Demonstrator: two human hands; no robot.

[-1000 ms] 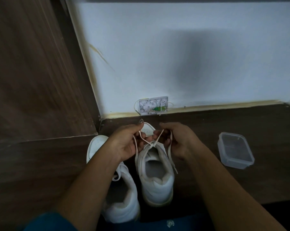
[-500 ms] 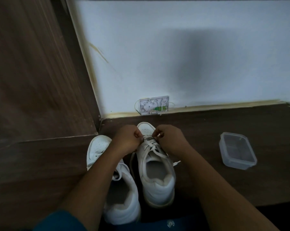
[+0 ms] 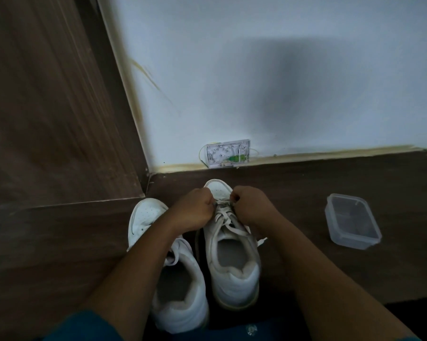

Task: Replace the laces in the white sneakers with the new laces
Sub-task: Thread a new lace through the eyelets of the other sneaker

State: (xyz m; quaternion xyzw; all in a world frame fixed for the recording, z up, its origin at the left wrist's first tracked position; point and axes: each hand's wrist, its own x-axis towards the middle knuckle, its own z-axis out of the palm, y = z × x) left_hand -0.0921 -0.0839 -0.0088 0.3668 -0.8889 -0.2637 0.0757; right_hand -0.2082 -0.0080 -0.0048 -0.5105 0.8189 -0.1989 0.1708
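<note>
From my remote seat I see the fingers (image 3: 209, 201) of the left hand (image 3: 195, 210) curled tight, and the fingers (image 3: 235, 197) of the right hand (image 3: 253, 209) curled the same way. Both sets are clamped on the lace (image 3: 228, 217) at its front rows, just behind the toe cap. The two hands sit nearly knuckle to knuckle over that spot. The lace crosses back toward the opening of the right sneaker (image 3: 234, 274), and one loose end hangs off its right side. The left sneaker (image 3: 180, 301) stands just beside it, partly under my left forearm. Both shoes rest on the dark floor (image 3: 305, 190), toes toward the white wall (image 3: 256, 70). A clear plastic container (image 3: 352, 221) sits well apart to the right, and a small wall plate (image 3: 228, 154) is mounted low on the wall.
</note>
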